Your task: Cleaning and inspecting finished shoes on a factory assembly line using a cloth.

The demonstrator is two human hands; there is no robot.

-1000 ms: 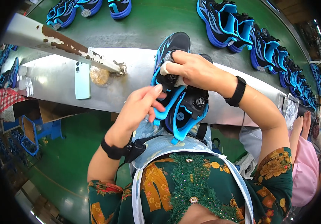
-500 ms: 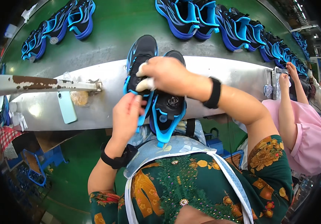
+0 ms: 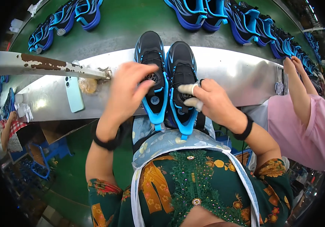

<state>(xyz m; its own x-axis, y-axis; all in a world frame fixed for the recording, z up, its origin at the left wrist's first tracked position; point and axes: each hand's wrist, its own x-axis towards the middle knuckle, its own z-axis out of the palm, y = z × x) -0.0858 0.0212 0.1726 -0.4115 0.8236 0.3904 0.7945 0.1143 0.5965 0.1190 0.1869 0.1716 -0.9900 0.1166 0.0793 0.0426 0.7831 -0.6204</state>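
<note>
Just past your pale blue apron point(image 3: 170, 143), the left shoe point(image 3: 156, 90) and right shoe point(image 3: 179, 79), black with blue, lie side by side across the metal ledge point(image 3: 223, 68), heels toward you. Your left hand point(image 3: 126, 90) is blurred, thumb and forefinger parted near the left shoe's dial. Your right hand point(image 3: 216, 102) bends over the right shoe's tongue; I can't tell whether its fingers grip. Farther out, more shoes point(image 3: 245, 22) line the green surface point(image 3: 132, 19).

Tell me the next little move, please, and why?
Maybe close the left grip on the dial of the left shoe: its thumb and finger look parted beside that dial, while the right grip is at the right shoe.
</note>
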